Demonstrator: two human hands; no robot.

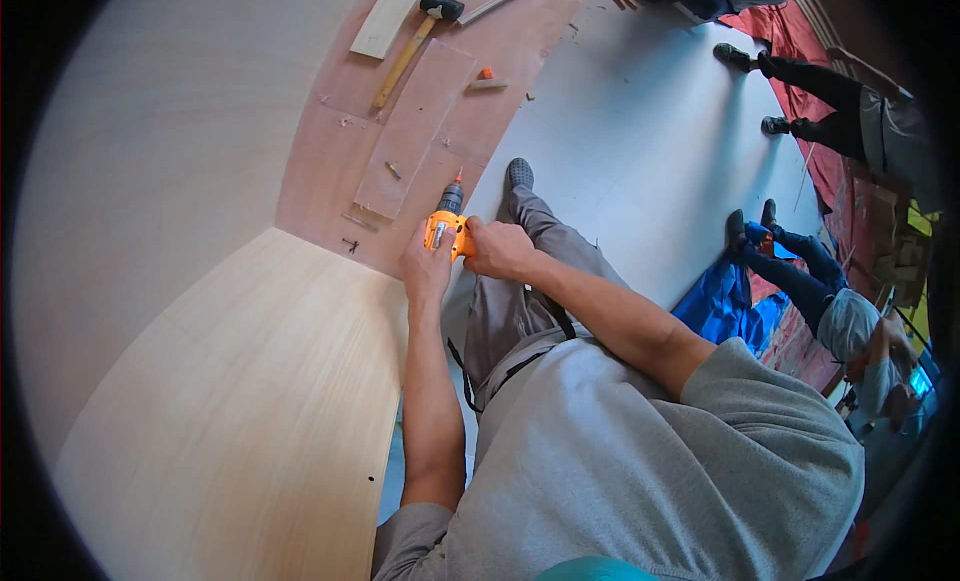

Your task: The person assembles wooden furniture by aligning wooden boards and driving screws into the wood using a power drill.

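An orange and black cordless drill [444, 221] is held out in front of me, its orange-tipped bit pointing away over a reddish plywood sheet [335, 156]. My right hand [500, 249] is closed around the drill's grip. Against the drill's body from the left side presses my left hand [427, 266], its fingers partly hidden by the tool. Beyond the bit lies a loose thin plank [425, 111] with a small metal piece [393, 169] on it. A black-headed mallet [405, 56] with a wooden handle rests beside the plank.
A pale wooden panel [250, 411] stretches along my left, meeting a tall light board [160, 131]. Small dark screws [350, 246] lie near their corner. Beyond the white floor [610, 111], several people stand at the right, near a blue tarp [725, 296] and red sheeting [785, 71].
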